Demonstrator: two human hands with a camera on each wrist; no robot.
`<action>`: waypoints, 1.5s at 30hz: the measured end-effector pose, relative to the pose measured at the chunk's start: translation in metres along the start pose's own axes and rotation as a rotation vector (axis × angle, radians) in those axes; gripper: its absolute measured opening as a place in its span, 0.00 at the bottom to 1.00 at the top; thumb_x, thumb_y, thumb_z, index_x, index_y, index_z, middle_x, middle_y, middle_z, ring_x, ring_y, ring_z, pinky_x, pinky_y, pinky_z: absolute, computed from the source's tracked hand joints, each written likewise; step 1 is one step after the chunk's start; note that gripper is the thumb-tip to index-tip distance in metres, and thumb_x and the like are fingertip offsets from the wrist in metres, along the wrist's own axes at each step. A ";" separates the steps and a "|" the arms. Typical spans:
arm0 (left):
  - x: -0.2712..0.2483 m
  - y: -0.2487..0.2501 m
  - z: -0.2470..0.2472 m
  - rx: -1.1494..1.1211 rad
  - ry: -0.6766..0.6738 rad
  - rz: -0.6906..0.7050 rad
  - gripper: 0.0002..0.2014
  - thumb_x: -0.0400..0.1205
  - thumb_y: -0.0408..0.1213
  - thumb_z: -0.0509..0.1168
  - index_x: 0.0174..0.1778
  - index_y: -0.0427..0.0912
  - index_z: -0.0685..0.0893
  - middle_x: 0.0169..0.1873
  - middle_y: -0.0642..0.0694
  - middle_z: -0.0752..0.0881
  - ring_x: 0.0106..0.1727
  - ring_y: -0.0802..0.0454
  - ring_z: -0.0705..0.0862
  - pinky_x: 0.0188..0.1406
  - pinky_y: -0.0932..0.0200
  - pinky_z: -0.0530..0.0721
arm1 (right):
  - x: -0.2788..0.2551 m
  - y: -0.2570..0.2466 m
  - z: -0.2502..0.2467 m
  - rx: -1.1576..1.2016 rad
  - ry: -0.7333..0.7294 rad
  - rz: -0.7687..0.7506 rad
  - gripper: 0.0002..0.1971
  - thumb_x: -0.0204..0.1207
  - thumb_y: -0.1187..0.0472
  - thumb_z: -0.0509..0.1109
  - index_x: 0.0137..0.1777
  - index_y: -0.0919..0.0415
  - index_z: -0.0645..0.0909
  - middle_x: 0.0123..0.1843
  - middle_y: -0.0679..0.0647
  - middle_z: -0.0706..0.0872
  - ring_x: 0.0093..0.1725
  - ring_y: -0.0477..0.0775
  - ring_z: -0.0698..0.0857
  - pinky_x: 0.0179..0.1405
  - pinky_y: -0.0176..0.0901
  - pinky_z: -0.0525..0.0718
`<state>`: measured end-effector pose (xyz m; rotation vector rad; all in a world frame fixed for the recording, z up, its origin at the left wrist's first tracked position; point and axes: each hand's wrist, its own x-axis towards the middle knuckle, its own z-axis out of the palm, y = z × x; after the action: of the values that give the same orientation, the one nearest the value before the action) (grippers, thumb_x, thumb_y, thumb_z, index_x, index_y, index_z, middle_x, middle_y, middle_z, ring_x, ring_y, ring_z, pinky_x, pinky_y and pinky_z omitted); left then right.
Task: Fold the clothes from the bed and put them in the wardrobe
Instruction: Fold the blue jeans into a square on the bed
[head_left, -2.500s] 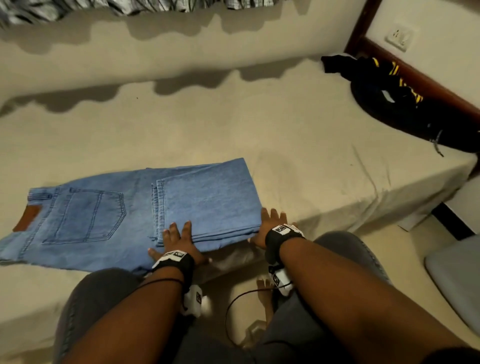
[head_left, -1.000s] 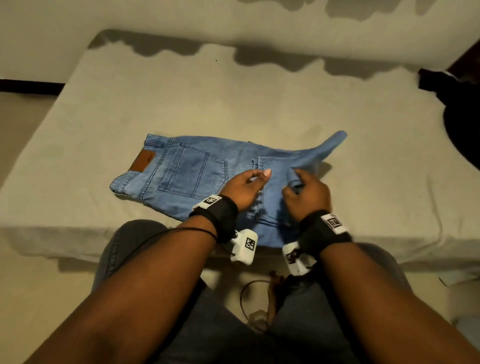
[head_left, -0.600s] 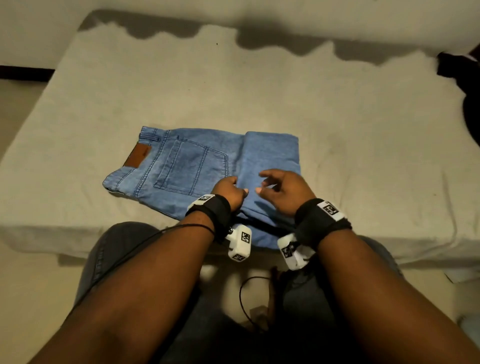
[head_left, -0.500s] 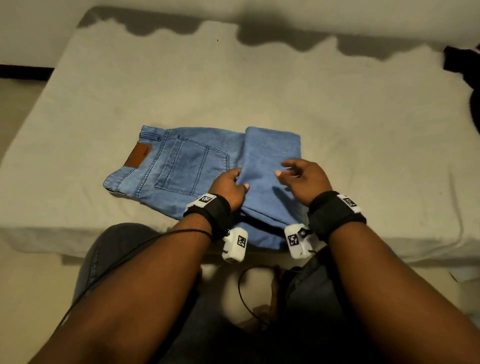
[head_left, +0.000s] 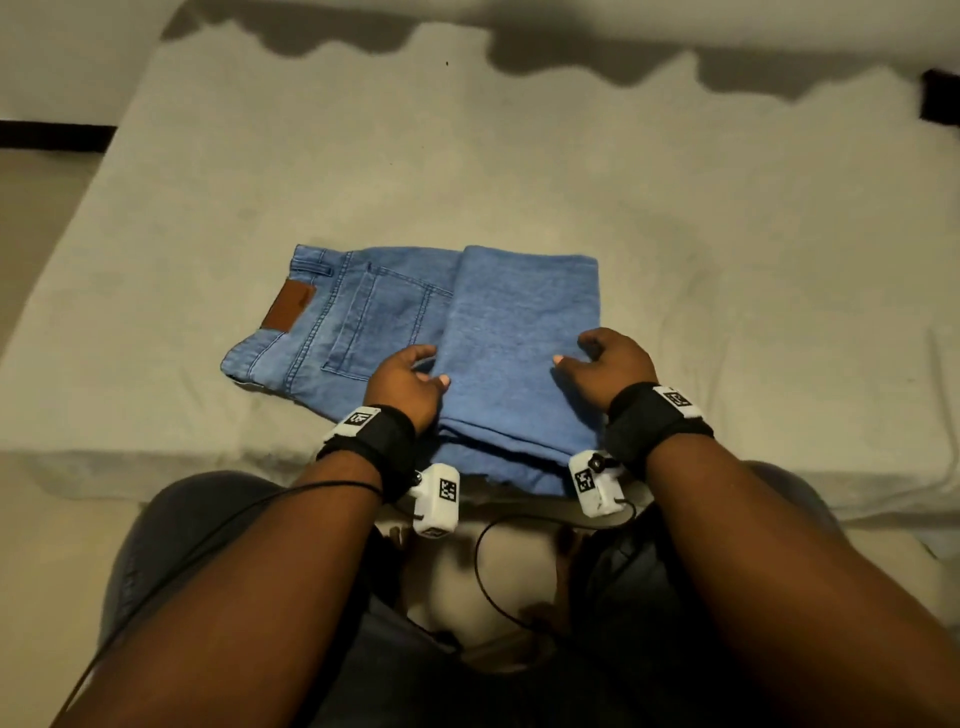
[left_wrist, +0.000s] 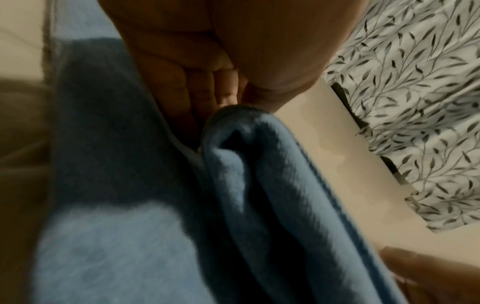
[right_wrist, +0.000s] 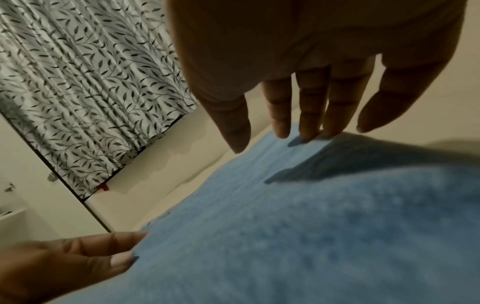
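Note:
Light blue jeans (head_left: 363, 317) lie on the beige bed (head_left: 519, 156) near its front edge, waistband to the left, brown patch showing. The legs are folded over into a flat panel (head_left: 519, 322) covering the right half. My left hand (head_left: 410, 379) grips the panel's left edge, thumb on top and fingers (left_wrist: 205, 90) tucked under the fold (left_wrist: 259, 164). My right hand (head_left: 608, 364) rests on the panel's right edge with straight fingers (right_wrist: 306, 115) touching the denim (right_wrist: 285, 236).
A dark garment (head_left: 940, 101) lies at the bed's far right edge. A leaf-patterned curtain (right_wrist: 78, 82) hangs beyond the bed. My knees are against the bed's front edge (head_left: 156, 462). Floor (head_left: 36, 208) shows to the left.
The leg panel was folded over once more toward the waistband. Then my right hand slid right across it to its right edge while my left hand stayed at the fold.

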<state>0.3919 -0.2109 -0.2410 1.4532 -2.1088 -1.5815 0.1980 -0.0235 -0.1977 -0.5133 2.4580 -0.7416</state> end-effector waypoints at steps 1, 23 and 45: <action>0.001 0.001 -0.004 -0.022 0.003 0.004 0.19 0.79 0.32 0.76 0.66 0.48 0.84 0.37 0.48 0.90 0.45 0.47 0.89 0.58 0.55 0.85 | -0.001 0.003 0.001 -0.011 -0.009 0.009 0.38 0.71 0.43 0.80 0.80 0.54 0.75 0.76 0.56 0.80 0.72 0.59 0.81 0.71 0.46 0.79; -0.065 -0.028 -0.028 0.437 -0.040 -0.021 0.51 0.69 0.62 0.80 0.85 0.49 0.64 0.73 0.41 0.81 0.71 0.36 0.81 0.70 0.45 0.81 | -0.085 0.038 0.031 0.160 -0.224 0.081 0.58 0.61 0.50 0.90 0.85 0.52 0.56 0.76 0.51 0.75 0.75 0.58 0.77 0.70 0.44 0.75; -0.100 0.015 0.030 0.511 -0.169 0.836 0.36 0.72 0.46 0.60 0.80 0.44 0.77 0.74 0.39 0.82 0.72 0.37 0.82 0.72 0.38 0.81 | -0.081 -0.012 -0.008 0.735 -0.341 0.265 0.51 0.76 0.68 0.71 0.88 0.41 0.41 0.66 0.72 0.79 0.44 0.67 0.85 0.30 0.50 0.83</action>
<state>0.4176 -0.1162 -0.2012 0.3467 -2.7941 -0.8965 0.2600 0.0097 -0.1552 -0.0217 1.7252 -1.2351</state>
